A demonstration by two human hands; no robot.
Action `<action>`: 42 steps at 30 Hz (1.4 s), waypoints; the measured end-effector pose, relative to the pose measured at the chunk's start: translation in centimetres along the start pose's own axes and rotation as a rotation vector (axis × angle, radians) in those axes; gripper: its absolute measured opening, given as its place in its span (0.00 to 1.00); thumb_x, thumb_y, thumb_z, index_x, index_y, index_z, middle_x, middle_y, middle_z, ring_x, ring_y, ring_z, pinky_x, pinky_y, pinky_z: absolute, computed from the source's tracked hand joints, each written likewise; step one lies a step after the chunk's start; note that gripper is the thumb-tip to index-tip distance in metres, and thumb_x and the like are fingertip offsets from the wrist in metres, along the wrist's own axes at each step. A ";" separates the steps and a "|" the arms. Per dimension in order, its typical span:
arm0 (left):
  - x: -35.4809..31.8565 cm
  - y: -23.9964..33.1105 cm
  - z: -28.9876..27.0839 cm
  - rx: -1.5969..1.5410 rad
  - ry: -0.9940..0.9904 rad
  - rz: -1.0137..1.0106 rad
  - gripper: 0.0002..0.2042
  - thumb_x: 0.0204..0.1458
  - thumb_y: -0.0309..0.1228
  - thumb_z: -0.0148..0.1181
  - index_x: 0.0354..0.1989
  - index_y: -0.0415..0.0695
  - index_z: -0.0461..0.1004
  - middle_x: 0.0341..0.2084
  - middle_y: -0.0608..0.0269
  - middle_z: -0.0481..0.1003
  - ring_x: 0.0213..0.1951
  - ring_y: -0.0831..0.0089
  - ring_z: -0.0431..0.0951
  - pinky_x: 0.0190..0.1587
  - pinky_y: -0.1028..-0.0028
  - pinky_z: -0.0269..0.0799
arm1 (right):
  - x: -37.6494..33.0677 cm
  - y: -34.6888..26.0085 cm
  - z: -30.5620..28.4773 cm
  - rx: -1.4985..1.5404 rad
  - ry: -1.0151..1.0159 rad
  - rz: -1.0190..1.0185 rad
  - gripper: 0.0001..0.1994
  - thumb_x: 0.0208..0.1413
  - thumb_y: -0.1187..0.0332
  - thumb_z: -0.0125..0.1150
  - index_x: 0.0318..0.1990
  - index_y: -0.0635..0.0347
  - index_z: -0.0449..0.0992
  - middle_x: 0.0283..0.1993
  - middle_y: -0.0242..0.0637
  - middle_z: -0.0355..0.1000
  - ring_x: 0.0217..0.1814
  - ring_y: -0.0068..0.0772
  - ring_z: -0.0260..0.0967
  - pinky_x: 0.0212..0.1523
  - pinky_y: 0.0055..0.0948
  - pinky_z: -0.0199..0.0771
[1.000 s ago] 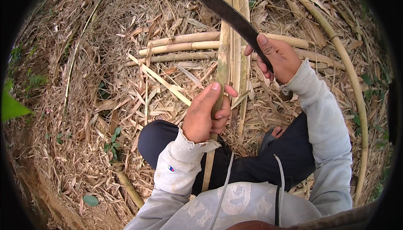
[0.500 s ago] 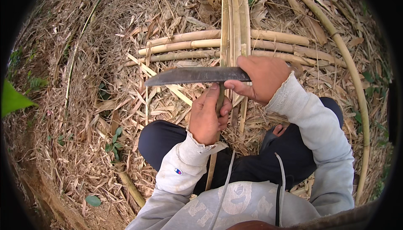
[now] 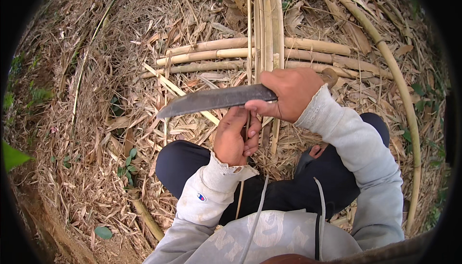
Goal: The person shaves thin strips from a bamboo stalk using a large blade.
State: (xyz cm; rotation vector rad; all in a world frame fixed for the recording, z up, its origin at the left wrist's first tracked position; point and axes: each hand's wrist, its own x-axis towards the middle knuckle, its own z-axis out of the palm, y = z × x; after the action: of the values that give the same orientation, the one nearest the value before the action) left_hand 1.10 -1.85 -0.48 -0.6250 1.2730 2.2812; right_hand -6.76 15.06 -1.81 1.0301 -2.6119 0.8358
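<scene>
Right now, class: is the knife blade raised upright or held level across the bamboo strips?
Level. The blade lies crosswise, tip pointing left, gripped by the right hand above the bamboo strips.

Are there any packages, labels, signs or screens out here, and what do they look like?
No packages, signs or screens.
Small logo patch: on the left cuff of the grey sweatshirt, tiny, curved, red, white and blue.
Large pale print: on the sweatshirt's chest at the bottom edge, whitish on grey, partly hidden by a cord.
</scene>
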 end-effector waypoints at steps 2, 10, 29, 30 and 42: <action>-0.3 -0.5 0.0 0.028 0.073 0.065 0.11 0.65 0.40 0.43 0.40 0.46 0.65 0.18 0.68 0.64 0.10 0.84 0.54 0.11 0.82 0.50 | 0.2 0.2 0.0 -0.046 -0.039 0.041 0.29 0.52 0.37 0.54 0.23 0.58 0.67 0.18 0.39 0.67 0.21 0.46 0.69 0.21 0.40 0.68; -0.4 -0.8 -0.2 0.143 0.134 0.169 0.11 0.64 0.38 0.45 0.39 0.44 0.67 0.19 0.69 0.64 0.11 0.86 0.52 0.12 0.83 0.47 | 0.2 -0.2 0.1 -0.061 -0.004 0.015 0.29 0.50 0.36 0.54 0.23 0.57 0.67 0.19 0.39 0.67 0.21 0.45 0.70 0.21 0.39 0.69; -0.5 -1.1 0.4 0.329 0.156 0.352 0.08 0.63 0.31 0.47 0.42 0.39 0.67 0.18 0.69 0.67 0.13 0.87 0.57 0.14 0.84 0.51 | 0.1 0.9 1.0 -0.147 -0.035 0.054 0.29 0.48 0.35 0.56 0.25 0.57 0.68 0.18 0.38 0.67 0.21 0.43 0.70 0.21 0.38 0.69; -0.5 -1.2 0.0 0.295 0.133 0.321 0.08 0.63 0.31 0.47 0.43 0.39 0.67 0.18 0.68 0.67 0.13 0.87 0.58 0.14 0.84 0.51 | 0.0 1.0 1.0 -0.147 -0.023 0.083 0.30 0.47 0.34 0.57 0.25 0.57 0.68 0.18 0.37 0.66 0.21 0.43 0.70 0.21 0.38 0.69; -0.2 -0.4 -1.2 0.112 -0.073 -0.032 0.13 0.65 0.40 0.40 0.38 0.43 0.66 0.18 0.76 0.58 0.15 0.88 0.52 0.16 0.84 0.45 | -0.7 0.8 0.8 -0.122 -0.056 0.095 0.28 0.52 0.37 0.54 0.23 0.57 0.67 0.19 0.41 0.68 0.21 0.46 0.70 0.20 0.38 0.70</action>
State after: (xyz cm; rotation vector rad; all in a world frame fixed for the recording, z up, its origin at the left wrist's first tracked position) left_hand 1.68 -2.68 -1.21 -0.5144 1.3351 2.1699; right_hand -6.81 15.47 -3.10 0.9167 -2.7388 0.6661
